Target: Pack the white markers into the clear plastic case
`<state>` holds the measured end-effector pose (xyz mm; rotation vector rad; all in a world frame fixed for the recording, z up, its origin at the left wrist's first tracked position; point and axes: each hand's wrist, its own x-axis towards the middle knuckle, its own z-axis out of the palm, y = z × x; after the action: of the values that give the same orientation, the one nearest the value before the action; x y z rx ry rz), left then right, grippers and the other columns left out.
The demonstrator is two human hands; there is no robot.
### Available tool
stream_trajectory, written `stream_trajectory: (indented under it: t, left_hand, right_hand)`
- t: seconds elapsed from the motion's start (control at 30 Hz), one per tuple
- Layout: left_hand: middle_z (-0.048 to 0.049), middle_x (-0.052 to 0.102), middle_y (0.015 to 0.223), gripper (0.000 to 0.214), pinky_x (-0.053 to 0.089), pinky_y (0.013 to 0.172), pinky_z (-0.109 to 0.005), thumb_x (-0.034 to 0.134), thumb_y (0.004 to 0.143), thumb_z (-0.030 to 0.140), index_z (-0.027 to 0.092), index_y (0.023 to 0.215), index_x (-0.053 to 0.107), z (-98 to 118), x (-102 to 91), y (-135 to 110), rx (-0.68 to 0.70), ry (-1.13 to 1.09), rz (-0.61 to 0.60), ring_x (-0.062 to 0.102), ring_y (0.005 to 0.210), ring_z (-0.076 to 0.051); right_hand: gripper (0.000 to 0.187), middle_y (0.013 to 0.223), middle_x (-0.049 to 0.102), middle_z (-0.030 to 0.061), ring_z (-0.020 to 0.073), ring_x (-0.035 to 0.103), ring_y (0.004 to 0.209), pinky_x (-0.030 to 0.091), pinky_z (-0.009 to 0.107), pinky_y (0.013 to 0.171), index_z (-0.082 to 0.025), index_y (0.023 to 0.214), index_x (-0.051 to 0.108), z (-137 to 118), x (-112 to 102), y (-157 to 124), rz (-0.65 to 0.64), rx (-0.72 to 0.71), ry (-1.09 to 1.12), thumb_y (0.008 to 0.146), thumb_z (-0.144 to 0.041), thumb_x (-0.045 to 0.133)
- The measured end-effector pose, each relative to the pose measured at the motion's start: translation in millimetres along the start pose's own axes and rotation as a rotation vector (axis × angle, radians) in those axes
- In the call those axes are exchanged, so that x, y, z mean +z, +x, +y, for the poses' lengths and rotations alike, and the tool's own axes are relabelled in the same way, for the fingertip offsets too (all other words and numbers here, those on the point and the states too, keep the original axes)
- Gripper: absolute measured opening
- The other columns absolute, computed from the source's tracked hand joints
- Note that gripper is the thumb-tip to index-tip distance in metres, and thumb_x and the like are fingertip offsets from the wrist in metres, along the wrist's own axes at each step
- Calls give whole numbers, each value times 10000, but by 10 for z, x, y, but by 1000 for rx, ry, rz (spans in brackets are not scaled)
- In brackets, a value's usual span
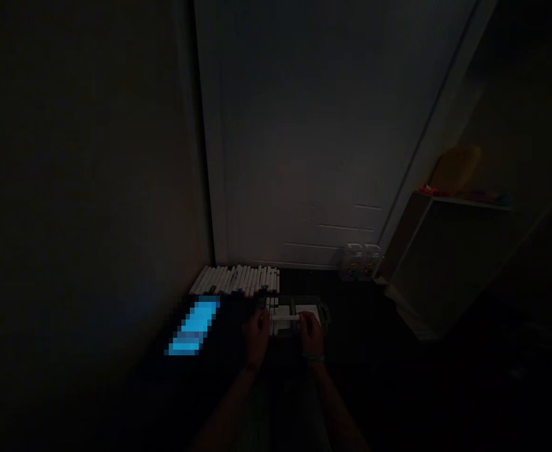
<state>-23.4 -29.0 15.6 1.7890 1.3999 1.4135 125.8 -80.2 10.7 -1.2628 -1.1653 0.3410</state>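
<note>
In the dim light, a white marker (285,317) lies level between my two hands, above an open case. Closed fingers of my left hand (256,328) are at its left end, and my right hand (310,328) pinches its right end. Beneath the marker, the case (325,307) shows its rim and a divider, with several white markers (272,306) standing side by side in its left part. Pale surfaces show in the other sections. Beyond my left hand, many more white markers (238,280) lie in a row, some with coloured ends.
A glowing, pixelated blue screen (194,326) lies to the left. Two clear jugs (359,262) stand at the back by a pale panel (304,138). To the right is a shelf unit (455,251) with a yellowish object (457,168) on top. Dark walls flank the space.
</note>
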Motion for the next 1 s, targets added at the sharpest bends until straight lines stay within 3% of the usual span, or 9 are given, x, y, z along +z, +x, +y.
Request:
stream_trajectory:
  t: [0.67,1.0]
  left_hand:
    - [-27,652,737,341,423,610,-221,374,834,434,175,820,596,12,1,13,-12,-61,-9,584,669,-148]
    - [-42,666,786,356,446,655,-244,403,813,448,165,852,614,-80,53,28,-58,-136,6,599,718,-169]
  right_hand:
    - [297,888,633,51,173,583,825,434,257,738,-184,934,590,61,38,3,-2,11,30,879,-411,406]
    - [247,934,626,57,182,576,875,426,274,780,-193,956,580,77,42,4,-18,9,20,885,-359,411]
